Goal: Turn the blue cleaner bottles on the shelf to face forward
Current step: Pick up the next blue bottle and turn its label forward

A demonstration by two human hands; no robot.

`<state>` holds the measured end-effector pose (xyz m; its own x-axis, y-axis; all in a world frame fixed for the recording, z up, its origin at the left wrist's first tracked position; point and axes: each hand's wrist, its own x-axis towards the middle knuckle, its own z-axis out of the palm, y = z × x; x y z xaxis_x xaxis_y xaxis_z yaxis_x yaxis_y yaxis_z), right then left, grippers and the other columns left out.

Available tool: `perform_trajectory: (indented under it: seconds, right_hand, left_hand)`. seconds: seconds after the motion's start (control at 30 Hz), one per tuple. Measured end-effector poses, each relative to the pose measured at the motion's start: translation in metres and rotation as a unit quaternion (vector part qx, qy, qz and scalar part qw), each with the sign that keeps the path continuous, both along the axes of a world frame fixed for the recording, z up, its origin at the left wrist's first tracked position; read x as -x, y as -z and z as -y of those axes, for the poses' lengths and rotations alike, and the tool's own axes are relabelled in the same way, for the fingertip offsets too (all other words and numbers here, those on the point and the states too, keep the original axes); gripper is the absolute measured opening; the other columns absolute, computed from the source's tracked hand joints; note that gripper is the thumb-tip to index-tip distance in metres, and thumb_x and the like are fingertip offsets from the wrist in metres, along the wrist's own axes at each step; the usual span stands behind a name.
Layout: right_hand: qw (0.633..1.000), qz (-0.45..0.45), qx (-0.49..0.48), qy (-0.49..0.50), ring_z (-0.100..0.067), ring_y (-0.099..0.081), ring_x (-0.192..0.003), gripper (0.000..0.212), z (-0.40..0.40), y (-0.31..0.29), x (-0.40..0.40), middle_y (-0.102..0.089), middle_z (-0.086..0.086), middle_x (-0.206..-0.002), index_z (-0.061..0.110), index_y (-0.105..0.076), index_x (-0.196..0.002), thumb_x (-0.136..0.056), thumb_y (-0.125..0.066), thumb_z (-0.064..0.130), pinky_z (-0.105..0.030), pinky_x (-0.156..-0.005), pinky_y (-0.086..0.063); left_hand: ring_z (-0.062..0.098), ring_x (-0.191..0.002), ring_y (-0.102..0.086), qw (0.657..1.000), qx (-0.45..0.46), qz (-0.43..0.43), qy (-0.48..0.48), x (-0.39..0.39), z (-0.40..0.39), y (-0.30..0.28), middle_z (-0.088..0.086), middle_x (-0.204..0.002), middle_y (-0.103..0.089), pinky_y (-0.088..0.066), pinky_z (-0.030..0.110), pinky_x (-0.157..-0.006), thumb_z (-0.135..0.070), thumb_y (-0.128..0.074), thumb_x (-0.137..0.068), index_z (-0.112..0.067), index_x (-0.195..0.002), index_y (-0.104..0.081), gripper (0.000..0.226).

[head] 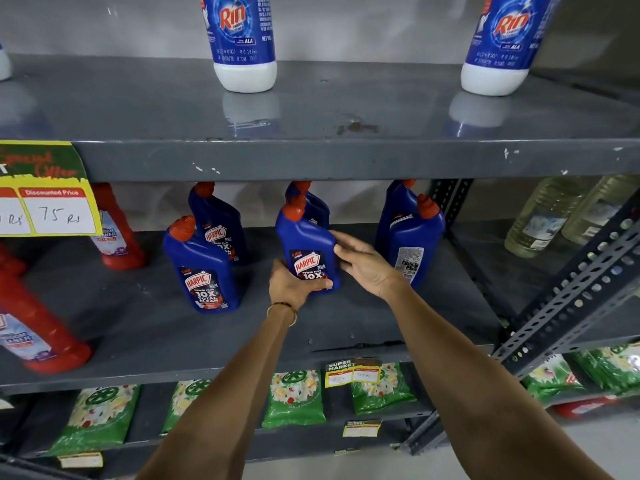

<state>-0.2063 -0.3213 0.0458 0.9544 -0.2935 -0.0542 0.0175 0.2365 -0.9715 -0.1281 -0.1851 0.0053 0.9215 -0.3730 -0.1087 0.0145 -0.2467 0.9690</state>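
Several blue Harpic cleaner bottles with red caps stand on the middle grey shelf. The middle front bottle shows its front label; my left hand grips its base and my right hand holds its right side. Behind it stands another blue bottle, mostly hidden. At the left, a front bottle and the one behind it both show their front labels. At the right, a bottle shows its back label with a code, and another stands behind it.
Red cleaner bottles stand at the left of the same shelf, behind a yellow price tag. White and blue Rin bottles stand on the upper shelf. Green packets fill the lower shelf. Clear bottles sit beyond the perforated upright.
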Motion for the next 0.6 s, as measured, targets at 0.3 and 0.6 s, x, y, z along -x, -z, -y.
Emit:
perform_trajectory:
  seconds: [0.3,0.6]
  right_hand:
    - [0.999,-0.023,-0.021,0.021,-0.013,-0.057,-0.111,0.035,0.003,0.018,0.004,-0.058,-0.002,-0.123,0.021,-0.055,-0.121,-0.094,-0.041,0.004,-0.025,-0.089,-0.05]
    - [0.998,-0.034,-0.03,0.038,-0.007,-0.058,-0.109,0.037,0.005,0.028,0.009,-0.063,0.008,-0.114,0.03,-0.06,-0.11,-0.094,-0.04,0.004,-0.023,-0.087,-0.051]
  left_hand:
    - [0.017,-0.079,-0.054,0.997,-0.07,0.016,-0.037,0.013,0.007,0.01,0.0,-0.092,-0.054,-0.044,0.028,-0.061,-0.027,-0.092,-0.035,-0.011,-0.097,-0.043,0.081]
    - [0.027,-0.089,-0.06,0.994,-0.101,0.041,-0.024,0.019,0.01,0.01,0.01,-0.105,-0.057,-0.05,0.035,-0.066,-0.027,-0.091,-0.039,-0.013,-0.091,-0.04,0.074]
